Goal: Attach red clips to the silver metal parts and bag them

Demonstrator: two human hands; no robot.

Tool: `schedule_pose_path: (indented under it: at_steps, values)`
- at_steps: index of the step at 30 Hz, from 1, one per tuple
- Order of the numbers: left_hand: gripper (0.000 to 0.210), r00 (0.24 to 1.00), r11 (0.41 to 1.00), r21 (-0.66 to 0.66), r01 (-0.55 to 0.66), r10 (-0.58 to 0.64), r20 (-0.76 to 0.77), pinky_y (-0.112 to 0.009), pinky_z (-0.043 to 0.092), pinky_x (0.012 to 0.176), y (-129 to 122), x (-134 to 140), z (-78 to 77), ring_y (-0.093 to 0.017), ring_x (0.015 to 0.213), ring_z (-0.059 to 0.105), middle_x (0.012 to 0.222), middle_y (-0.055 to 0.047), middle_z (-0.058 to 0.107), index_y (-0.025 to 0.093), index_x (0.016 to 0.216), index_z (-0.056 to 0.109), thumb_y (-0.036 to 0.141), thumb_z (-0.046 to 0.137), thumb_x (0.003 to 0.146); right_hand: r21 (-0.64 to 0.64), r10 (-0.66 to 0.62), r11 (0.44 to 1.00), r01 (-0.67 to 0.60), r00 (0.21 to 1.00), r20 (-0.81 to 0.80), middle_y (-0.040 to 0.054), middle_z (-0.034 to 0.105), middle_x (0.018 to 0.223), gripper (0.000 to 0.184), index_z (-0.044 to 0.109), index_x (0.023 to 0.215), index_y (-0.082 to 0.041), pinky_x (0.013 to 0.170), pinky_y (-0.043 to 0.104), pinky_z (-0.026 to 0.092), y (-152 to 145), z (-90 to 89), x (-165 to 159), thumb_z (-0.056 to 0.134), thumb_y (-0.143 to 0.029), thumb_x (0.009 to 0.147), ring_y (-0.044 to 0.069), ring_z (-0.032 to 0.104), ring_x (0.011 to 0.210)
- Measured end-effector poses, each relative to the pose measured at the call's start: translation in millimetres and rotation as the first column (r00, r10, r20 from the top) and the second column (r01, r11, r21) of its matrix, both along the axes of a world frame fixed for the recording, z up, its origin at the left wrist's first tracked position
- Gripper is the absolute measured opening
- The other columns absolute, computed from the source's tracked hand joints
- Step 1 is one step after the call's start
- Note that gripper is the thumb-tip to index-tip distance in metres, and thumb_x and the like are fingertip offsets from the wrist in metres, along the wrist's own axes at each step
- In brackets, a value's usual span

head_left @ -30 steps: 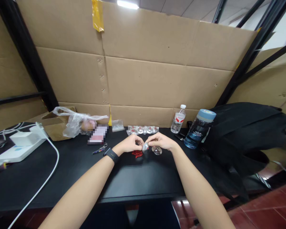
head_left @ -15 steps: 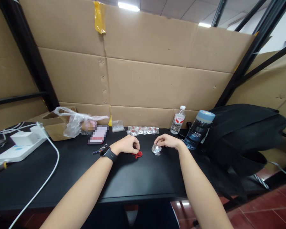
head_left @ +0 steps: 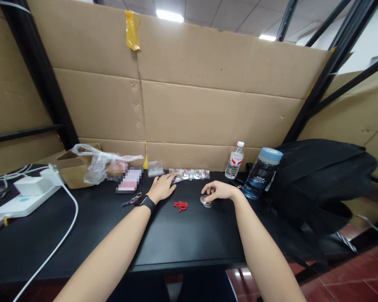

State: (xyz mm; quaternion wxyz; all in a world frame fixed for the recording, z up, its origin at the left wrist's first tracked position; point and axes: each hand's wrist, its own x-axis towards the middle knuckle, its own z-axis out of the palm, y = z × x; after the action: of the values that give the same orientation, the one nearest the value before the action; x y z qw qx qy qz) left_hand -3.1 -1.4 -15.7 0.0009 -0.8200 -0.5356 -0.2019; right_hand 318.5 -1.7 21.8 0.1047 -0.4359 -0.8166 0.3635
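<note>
My left hand (head_left: 162, 187), with a black watch (head_left: 145, 202) on its wrist, reaches across the black table (head_left: 82, 235) with fingers spread. Its fingertips touch the left end of a row of small clear packets (head_left: 190, 173) with silver and red parts inside. My right hand (head_left: 219, 191) rests with its fingertips on a small silver round part (head_left: 205, 201) that lies on the table. A little heap of red pieces (head_left: 180, 205) lies between the two hands, touched by neither.
A small water bottle (head_left: 234, 160) and a blue AQUA bottle (head_left: 261, 173) stand at the right, beside a black bag (head_left: 321, 180). A clear plastic bag on a cardboard box (head_left: 97, 164), a white power strip (head_left: 22, 197) with cable and a keyring (head_left: 130, 200) lie at the left.
The hands came apart from working together over the silver part. The right hand set it on the table and stays on it. The left hand left the red pieces and reached forward to the packets.
</note>
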Motion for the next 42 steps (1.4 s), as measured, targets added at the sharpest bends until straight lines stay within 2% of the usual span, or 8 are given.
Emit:
schedule_pose_path:
  at_steps: [5,11,14,18,25,33,38,42]
  values:
    - [0.037,0.999,0.999,-0.006,-0.049,0.049,-0.02,-0.045,0.037,0.099,1,3,4.0,-0.03,0.118,0.06,0.129,-0.013,0.064,0.022,0.129,0.056,0.037,0.051,0.095,0.003,-0.005,1.0,0.005,0.999,0.04,0.0014,0.064,0.081,0.056,0.079,0.102,-0.016,0.066,0.023,0.042,-2,1.0,-1,0.089,-0.048,0.057,0.014,0.056,0.073]
    - [0.028,0.998,0.999,0.02,-0.046,0.047,-0.03,-0.043,0.035,0.098,-4,7,8.8,-0.028,0.112,0.062,0.116,-0.011,0.07,0.021,0.116,0.062,0.037,0.05,0.096,0.151,-0.112,0.983,0.105,0.993,0.038,0.003,0.066,0.086,0.043,0.075,0.107,-0.017,0.065,0.024,0.044,-6,2.0,-17,0.079,-0.044,0.073,0.014,0.058,0.072]
    - [0.04,0.999,0.999,0.027,-0.024,0.024,-0.023,-0.045,0.035,0.1,-8,10,10.0,-0.03,0.112,0.061,0.117,-0.011,0.069,0.021,0.116,0.062,0.05,0.061,0.088,0.291,-0.118,0.95,0.114,0.993,-0.006,0.0041,0.067,0.088,0.031,0.075,0.102,-0.017,0.071,0.026,0.046,-7,-1.9,-31,0.077,-0.035,0.077,0.016,0.06,0.078]
    - [0.026,0.999,0.997,0.071,0.011,-0.009,-0.04,-0.047,0.033,0.101,-11,15,12.1,-0.031,0.116,0.058,0.116,-0.013,0.07,0.019,0.108,0.065,0.037,0.056,0.091,0.457,-0.08,0.884,0.097,0.995,-0.057,0.0064,0.068,0.097,0.018,0.074,0.101,-0.019,0.082,0.031,0.048,-8,-8.8,-51,0.069,-0.021,0.083,0.018,0.061,0.085]
    - [0.029,0.982,0.979,0.077,0.187,-0.184,-0.04,-0.048,0.031,0.103,-11,22,10.5,-0.027,0.127,0.052,0.124,-0.011,0.069,0.024,0.119,0.064,0.027,0.044,0.099,0.616,-0.03,0.777,0.128,0.985,-0.167,0.0097,0.065,0.116,0.035,0.065,0.117,-0.02,0.099,0.038,0.045,-10,-16.7,-71,0.071,-0.021,0.082,0.024,0.06,0.109]
    - [0.033,0.967,0.969,0.048,0.241,-0.244,0.074,-0.043,0.032,0.104,-15,33,7.5,-0.025,0.125,0.054,0.13,-0.009,0.065,0.028,0.132,0.053,0.036,0.041,0.102,0.557,-0.225,0.796,0.237,0.97,-0.092,0.0066,0.075,0.094,0.017,0.073,0.101,-0.023,0.078,0.032,0.046,-11,-17.6,-79,0.061,-0.03,0.092,0.021,0.066,0.079]
    - [0.07,0.972,0.989,-0.04,0.139,-0.129,0.195,-0.047,0.035,0.104,-11,32,-5.2,-0.031,0.13,0.051,0.139,-0.013,0.059,0.026,0.146,0.037,0.036,0.068,0.085,0.379,-0.302,0.829,0.412,0.899,-0.318,0.007,0.076,0.085,0.015,0.074,0.083,-0.02,0.077,0.032,0.049,-5,-15.9,-78,0.064,-0.031,0.087,0.021,0.068,0.074]
    - [0.071,0.936,0.992,-0.009,0.124,-0.114,0.333,-0.046,0.04,0.101,-10,33,-3.6,-0.03,0.125,0.056,0.131,-0.011,0.063,0.026,0.143,0.04,0.038,0.072,0.081,0.248,-0.379,0.827,0.504,0.827,-0.414,0.008,0.076,0.077,0.021,0.072,0.076,-0.018,0.069,0.031,0.052,0,-16.6,-70,0.067,-0.037,0.083,0.023,0.071,0.067]
